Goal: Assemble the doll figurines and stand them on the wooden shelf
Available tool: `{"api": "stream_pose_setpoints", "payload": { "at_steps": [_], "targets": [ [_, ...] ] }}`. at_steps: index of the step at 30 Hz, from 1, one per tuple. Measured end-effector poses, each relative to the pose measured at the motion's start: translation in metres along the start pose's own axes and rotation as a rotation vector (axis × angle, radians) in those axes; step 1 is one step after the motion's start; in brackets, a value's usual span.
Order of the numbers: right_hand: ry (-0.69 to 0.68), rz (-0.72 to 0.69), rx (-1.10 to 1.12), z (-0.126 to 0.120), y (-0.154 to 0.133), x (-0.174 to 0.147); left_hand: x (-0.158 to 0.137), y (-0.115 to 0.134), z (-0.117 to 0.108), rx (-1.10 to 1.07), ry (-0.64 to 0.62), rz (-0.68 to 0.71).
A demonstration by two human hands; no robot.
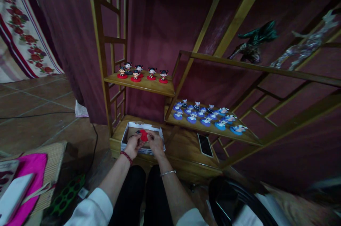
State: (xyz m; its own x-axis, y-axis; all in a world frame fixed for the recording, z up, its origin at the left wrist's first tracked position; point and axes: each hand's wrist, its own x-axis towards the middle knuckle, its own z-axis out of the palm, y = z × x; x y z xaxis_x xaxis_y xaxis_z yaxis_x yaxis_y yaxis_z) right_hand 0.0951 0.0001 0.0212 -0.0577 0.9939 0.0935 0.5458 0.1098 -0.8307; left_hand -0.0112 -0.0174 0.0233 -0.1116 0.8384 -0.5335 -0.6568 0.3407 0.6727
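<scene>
Above an open cardboard box (125, 140) on the low shelf, both my hands meet at a small figurine (144, 135). Its round red base faces up, and a dark part pokes out on the left side. The fingers of my left hand (134, 145) are closed on its left edge. From the other side my right hand (156, 143) grips it, fingers bent round the base. My fingers hide much of the figurine. Several similar black-haired figurines (151, 73) on red bases stand on the small shelf (144, 84) above the box.
Purple-and-white figurines (192, 117) crowd the right shelf (183, 123). A phone-like dark slab (205, 145) lies below them. Animal sculptures (253, 45) stand upper right. A black round-edged object (226, 197) sits near my right knee. At lower left, a pink cloth (32, 169) covers a woven surface.
</scene>
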Motion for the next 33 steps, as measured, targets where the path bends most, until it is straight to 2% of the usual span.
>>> {"api": "stream_pose_setpoints", "payload": {
  "at_steps": [8, 18, 27, 33],
  "targets": [
    [0.005, -0.025, 0.049, 0.002, -0.002, -0.005, -0.013, 0.001, -0.005, -0.057, -0.058, -0.059],
    [0.009, -0.042, 0.253, 0.0, -0.005, -0.018, -0.022, -0.003, -0.01, -0.087, -0.093, -0.078],
    [0.012, -0.046, 0.131, -0.001, -0.009, -0.03, -0.038, -0.002, -0.013, -0.072, -0.089, -0.086],
    [-0.001, -0.055, 0.173, -0.001, -0.009, -0.037, -0.052, -0.002, -0.015, -0.061, -0.089, -0.083]
  ]
}}
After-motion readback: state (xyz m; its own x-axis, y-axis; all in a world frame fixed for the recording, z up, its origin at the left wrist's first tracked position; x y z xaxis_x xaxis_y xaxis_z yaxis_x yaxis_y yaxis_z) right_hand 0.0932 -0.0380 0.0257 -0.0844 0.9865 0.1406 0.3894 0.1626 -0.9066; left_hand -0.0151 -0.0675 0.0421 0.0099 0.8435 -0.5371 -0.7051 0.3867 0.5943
